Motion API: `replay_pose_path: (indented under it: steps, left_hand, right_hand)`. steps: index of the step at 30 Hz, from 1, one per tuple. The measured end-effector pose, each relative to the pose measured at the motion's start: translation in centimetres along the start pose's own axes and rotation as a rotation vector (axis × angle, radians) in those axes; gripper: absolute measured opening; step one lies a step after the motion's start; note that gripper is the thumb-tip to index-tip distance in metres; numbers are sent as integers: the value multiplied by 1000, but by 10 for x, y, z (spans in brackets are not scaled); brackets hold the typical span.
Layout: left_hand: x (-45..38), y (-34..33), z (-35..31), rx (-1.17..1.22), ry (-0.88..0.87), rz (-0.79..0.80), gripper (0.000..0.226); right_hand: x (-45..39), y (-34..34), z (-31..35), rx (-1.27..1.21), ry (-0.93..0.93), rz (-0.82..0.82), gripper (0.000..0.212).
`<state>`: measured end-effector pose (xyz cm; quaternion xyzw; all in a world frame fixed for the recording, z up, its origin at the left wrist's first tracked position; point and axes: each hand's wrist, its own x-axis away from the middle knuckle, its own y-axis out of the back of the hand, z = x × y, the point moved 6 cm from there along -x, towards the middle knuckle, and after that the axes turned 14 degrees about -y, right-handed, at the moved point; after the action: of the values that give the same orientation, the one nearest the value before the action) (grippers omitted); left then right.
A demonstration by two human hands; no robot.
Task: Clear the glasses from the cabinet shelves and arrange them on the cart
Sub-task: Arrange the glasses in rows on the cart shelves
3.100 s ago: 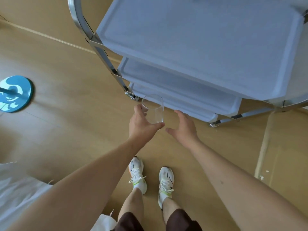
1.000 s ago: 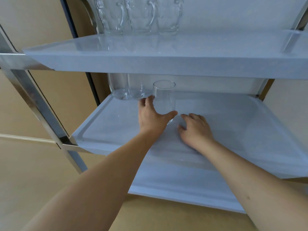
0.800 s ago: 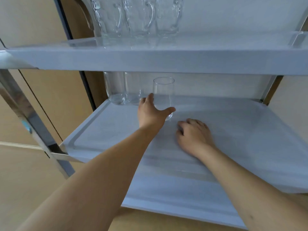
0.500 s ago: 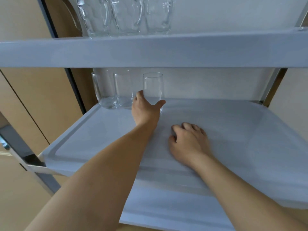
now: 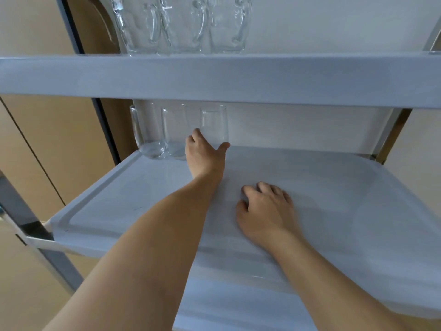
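Clear stemless glass tumbler (image 5: 214, 125), gripped low by left hand (image 5: 205, 156), now pushed back beside two matching tumblers (image 5: 162, 132) on grey cart shelf (image 5: 346, 199); right hand (image 5: 266, 211) rests loosely curled, holding nothing; release seems next

Three tumblers (image 5: 175, 130) (middle shelf), three mugs (image 5: 183, 22).

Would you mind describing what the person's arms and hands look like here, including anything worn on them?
Both arms are bare from the picture's lower edge to the fingertips: no sleeves, gloves, watch, bracelets or rings show. The left hand and right hand carry no visible markings or tape. The left forearm looks broader only because it lies nearer the wide-angle camera; the right forearm is likewise uncovered.
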<state>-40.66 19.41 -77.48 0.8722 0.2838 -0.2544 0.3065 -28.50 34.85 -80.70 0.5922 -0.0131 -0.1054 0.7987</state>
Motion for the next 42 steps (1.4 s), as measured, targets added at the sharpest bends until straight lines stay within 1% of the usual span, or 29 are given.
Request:
replay_pose_path:
  steps: [3,6,9,14,16,18,21,25,28,31,37,42]
  left_hand:
    - [3,-1,-1,-16,16,43,86]
    - [9,4,5,-36,49,90,91]
    - [19,16,4,-74,14,159,86]
    - [38,41,-8,-221,-219,359,63]
    - [47,54,-9,-238,-219,420,58]
    - [58,69,-10,-266,-196,484,56]
    - [78,93,-20,-350,-175,632,56]
    - [100,133,-48,-366,-93,783,58]
    - [108,164,-82,-359,-86,871,60]
    - [108,194,-119,-365,-77,962,61]
    - [105,255,-194,-354,-47,1053,59]
    - [110,304,-261,-303,19,1156,61]
  right_hand:
    - [-1,0,-1,17,2,-12,15]
    - [-2,-2,-1,27,3,-10,24]
    - [-2,-2,-1,28,7,-12,29]
    - [-2,2,-3,20,-3,-14,29]
    - [1,4,-5,31,-4,6,35]
    - [10,5,-8,62,-21,66,47]
    - [35,18,-17,96,-64,138,59]
    - [77,51,-21,120,-114,259,62]
    - [103,83,-18,138,-145,352,61]
    - [119,125,-12,144,-141,398,61]
    - [162,208,1,123,-179,506,59]
    - [213,273,-1,79,-268,602,62]
